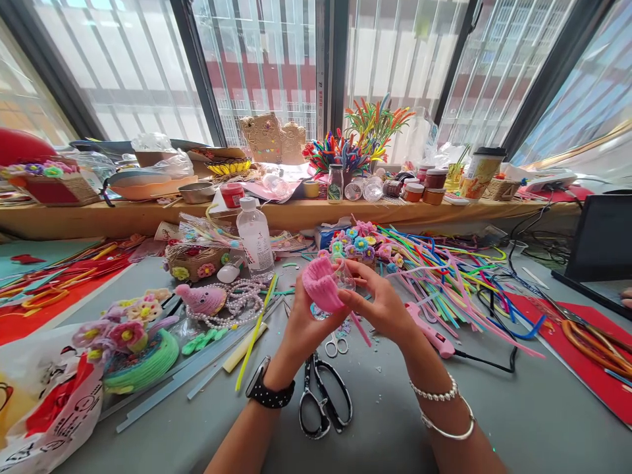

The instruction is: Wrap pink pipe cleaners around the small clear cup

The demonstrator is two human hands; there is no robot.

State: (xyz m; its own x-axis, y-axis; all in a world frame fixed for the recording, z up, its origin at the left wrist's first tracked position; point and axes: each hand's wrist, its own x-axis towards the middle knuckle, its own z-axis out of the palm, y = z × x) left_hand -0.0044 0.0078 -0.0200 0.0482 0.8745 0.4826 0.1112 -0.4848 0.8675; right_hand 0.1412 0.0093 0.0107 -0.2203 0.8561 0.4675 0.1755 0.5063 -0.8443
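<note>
My left hand (309,332) is closed around a pink, ribbed, cup-shaped piece (318,289) that looks built from fuzzy pipe cleaner. My right hand (382,306) pinches a clear, rounded plastic piece (346,275) right beside it, its thumb by the pink edge. A short pink strip (361,330) hangs below the hands. Under them on the table lie large black-handled scissors (323,398) and small white-handled scissors (336,344). To the right of my right hand rests a pink glue gun (429,331) with a black cord.
Colourful pipe cleaners (444,283) spread across the right back. A water bottle (255,237), a pink plush-like figure (201,297), bead strings (247,303) and a green flower basket (143,362) stand left. Glue sticks (172,395) lie there too. A laptop (600,253) sits far right.
</note>
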